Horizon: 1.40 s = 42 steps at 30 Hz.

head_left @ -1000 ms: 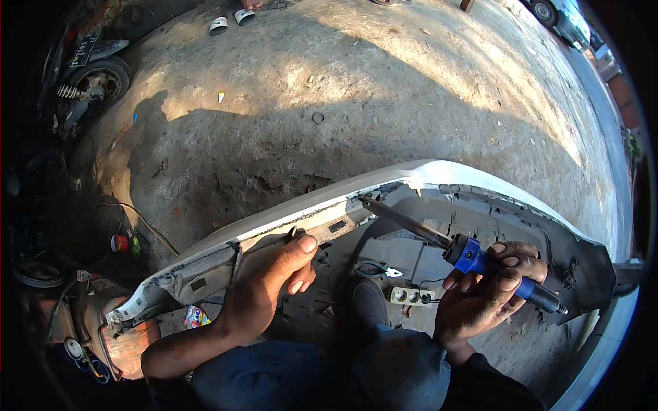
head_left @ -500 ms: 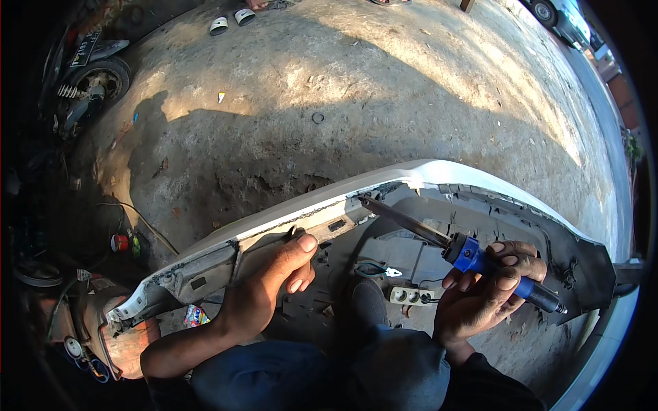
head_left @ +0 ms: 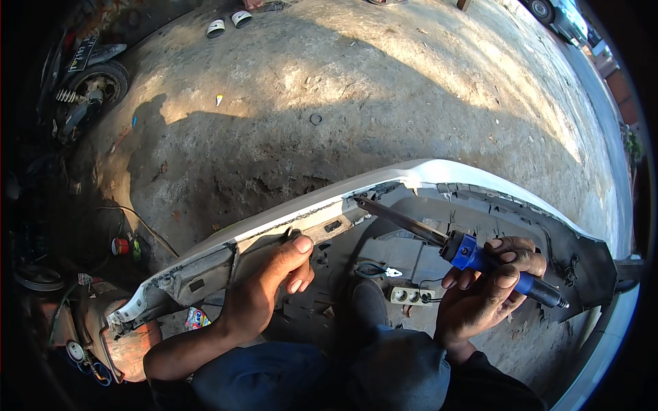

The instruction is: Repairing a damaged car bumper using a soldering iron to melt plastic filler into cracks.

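Observation:
A long white car bumper curves across in front of me, its dark inner side toward me. My left hand grips the bumper's inner flange, thumb uppermost and the other fingers bent below. In my right hand is a soldering iron with a blue handle and a long dark metal shaft. The shaft slants up to the left, and its tip is at the bumper's inner edge, near the end of a rough dark seam. Whether the tip presses on the surface I cannot tell.
Below the bumper lie pliers and a white power strip beside my shoe. An orange tank with a gauge stands at lower left. A motorcycle wheel, white sandals and a parked vehicle are farther off.
The view has shifted very slightly. Both hands, the soldering iron and the bumper keep nearly the same places.

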Motion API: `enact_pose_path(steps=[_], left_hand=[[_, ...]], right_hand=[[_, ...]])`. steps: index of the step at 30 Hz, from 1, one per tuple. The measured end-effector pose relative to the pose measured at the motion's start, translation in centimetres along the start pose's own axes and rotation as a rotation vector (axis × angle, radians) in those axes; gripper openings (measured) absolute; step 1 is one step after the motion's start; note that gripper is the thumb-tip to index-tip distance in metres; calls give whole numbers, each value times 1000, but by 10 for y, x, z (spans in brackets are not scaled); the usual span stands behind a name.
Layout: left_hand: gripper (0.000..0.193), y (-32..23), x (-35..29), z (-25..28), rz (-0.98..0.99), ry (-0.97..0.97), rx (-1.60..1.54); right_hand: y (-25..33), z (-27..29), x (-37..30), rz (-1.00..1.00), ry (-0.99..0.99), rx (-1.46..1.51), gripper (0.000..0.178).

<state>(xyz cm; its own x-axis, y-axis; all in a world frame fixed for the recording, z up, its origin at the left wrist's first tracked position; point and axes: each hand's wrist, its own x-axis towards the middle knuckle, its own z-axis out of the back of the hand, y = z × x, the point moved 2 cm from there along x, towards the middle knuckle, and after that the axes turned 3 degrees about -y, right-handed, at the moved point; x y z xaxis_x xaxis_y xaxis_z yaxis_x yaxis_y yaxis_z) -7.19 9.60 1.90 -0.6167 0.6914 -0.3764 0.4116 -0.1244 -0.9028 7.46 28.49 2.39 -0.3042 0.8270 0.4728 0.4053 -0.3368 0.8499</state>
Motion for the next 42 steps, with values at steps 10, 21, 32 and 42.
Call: enact_pose_path(steps=[10, 21, 32, 42], left_hand=[[33, 5, 0, -2, 13, 24, -189], [44, 5, 3, -4, -28, 81, -181], [41, 8, 3, 0, -18, 84, -151], [38, 6, 3, 1, -34, 86, -97]], right_hand=[[-6, 8, -3, 50, -81, -6, 40], [-12, 8, -5, -10, -67, 48, 39], [-8, 7, -5, -115, -125, 111, 46], [-15, 5, -4, 13, -48, 58, 38]])
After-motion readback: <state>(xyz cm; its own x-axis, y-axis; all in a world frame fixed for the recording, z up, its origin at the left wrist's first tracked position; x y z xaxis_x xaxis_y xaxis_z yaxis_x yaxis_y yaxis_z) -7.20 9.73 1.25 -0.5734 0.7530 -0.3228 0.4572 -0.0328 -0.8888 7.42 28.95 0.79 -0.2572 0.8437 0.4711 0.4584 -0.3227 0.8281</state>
